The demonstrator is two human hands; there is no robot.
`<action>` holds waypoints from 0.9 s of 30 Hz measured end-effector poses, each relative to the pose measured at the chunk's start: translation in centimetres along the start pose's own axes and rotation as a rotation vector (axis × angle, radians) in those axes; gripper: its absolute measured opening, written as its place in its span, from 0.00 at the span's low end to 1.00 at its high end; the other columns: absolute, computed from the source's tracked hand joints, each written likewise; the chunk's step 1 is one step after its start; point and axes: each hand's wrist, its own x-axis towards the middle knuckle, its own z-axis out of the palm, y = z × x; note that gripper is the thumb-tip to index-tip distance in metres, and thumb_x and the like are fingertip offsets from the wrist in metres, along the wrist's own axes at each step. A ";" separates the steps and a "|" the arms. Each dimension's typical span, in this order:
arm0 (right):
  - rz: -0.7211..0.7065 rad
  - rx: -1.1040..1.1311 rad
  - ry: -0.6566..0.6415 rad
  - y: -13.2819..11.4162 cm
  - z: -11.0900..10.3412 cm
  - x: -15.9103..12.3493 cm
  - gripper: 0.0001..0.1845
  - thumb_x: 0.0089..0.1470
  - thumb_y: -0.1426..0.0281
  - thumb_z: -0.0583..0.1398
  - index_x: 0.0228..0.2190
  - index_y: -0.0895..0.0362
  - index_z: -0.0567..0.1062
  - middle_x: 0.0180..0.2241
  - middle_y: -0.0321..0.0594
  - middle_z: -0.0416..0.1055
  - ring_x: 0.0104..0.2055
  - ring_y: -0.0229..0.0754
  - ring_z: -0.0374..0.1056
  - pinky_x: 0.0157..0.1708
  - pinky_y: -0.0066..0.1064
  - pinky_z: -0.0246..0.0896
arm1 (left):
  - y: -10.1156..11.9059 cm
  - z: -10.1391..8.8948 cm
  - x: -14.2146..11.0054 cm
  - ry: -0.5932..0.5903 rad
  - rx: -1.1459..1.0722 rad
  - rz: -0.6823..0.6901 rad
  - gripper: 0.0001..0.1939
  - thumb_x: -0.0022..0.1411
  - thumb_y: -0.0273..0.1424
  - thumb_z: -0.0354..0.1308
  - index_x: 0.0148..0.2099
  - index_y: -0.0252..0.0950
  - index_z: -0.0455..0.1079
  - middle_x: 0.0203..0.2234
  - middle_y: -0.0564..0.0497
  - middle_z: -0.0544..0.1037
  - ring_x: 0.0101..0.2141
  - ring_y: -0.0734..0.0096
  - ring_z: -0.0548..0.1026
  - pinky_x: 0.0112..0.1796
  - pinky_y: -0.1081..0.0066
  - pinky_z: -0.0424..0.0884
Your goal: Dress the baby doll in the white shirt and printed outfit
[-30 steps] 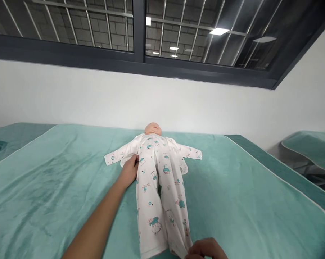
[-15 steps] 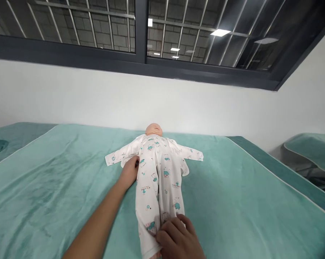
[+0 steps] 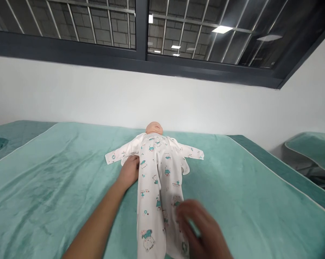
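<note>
A baby doll [image 3: 154, 128] lies on its back, head toward the wall. It wears a white printed shirt [image 3: 193, 153] with both sleeves spread out. Over its body and legs lie white printed baby trousers [image 3: 148, 194], reaching up to the chest. My left hand [image 3: 129, 172] is closed at the trousers' left side near the waist, its fingertips partly hidden by the cloth. Beside the lower right trouser leg, my right hand [image 3: 201, 228] is smeared by motion; whether its fingertips grip the cloth cannot be told.
A green cloth [image 3: 245, 201] with slight wrinkles covers the bed under the doll. Behind it rises a white wall [image 3: 97, 93] below a dark-framed window [image 3: 140, 59] with metal bars. Another green-covered surface [image 3: 313, 147] stands at the far right.
My right hand has let go of the left trouser leg's lower end and moved up and right, beside the other leg. The trouser legs now lie straighter and longer. My left hand stays put.
</note>
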 end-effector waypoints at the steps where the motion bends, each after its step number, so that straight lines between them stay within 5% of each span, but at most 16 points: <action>1: 0.089 -0.006 0.007 1.8 -0.1 1.1 0.13 0.60 0.71 0.52 0.38 0.47 0.75 0.38 0.40 0.76 0.39 0.45 0.74 0.37 0.33 0.75 | 0.3 -0.2 -0.1 -0.026 -0.005 -0.006 0.11 0.57 0.28 0.54 0.39 0.37 0.77 0.41 0.41 0.77 0.45 0.52 0.71 0.47 0.58 0.66; 5: 0.112 -0.125 -0.100 8.4 2.0 4.7 0.18 0.59 0.76 0.51 0.47 0.55 0.75 0.48 0.48 0.73 0.53 0.49 0.66 0.51 0.43 0.67 | 1.3 -0.8 -0.5 -0.091 -0.090 -0.031 0.10 0.59 0.31 0.54 0.37 0.37 0.77 0.42 0.43 0.78 0.43 0.54 0.73 0.44 0.61 0.68; 8: 0.059 -0.154 -0.183 10.2 4.4 6.2 0.20 0.55 0.74 0.56 0.50 0.56 0.73 0.53 0.48 0.69 0.57 0.52 0.62 0.57 0.46 0.59 | 1.3 -0.5 -0.6 -0.048 -0.101 -0.060 0.09 0.58 0.31 0.55 0.35 0.37 0.76 0.40 0.43 0.78 0.42 0.55 0.73 0.43 0.62 0.68; 14: 0.189 -0.211 -0.196 10.5 5.7 8.2 0.16 0.56 0.75 0.55 0.46 0.58 0.74 0.47 0.49 0.69 0.48 0.48 0.66 0.46 0.38 0.63 | 0.9 0.1 -0.5 0.083 -0.149 -0.006 0.12 0.59 0.31 0.51 0.33 0.37 0.76 0.32 0.45 0.78 0.39 0.58 0.74 0.42 0.61 0.69; 22: -0.092 -0.061 -0.286 9.5 5.7 8.8 0.17 0.56 0.73 0.55 0.45 0.51 0.78 0.47 0.41 0.76 0.57 0.52 0.65 0.63 0.47 0.49 | 1.7 -0.6 -0.8 0.195 -0.247 -0.010 0.16 0.59 0.36 0.49 0.28 0.40 0.76 0.35 0.45 0.80 0.39 0.58 0.74 0.43 0.60 0.70; 27: 0.101 0.162 -0.213 7.8 6.1 9.2 0.22 0.56 0.65 0.59 0.53 0.49 0.73 0.55 0.43 0.71 0.59 0.55 0.64 0.58 0.46 0.60 | 1.8 -0.4 -1.0 0.217 -0.247 -0.106 0.12 0.56 0.34 0.51 0.32 0.39 0.77 0.38 0.46 0.80 0.41 0.56 0.74 0.45 0.58 0.71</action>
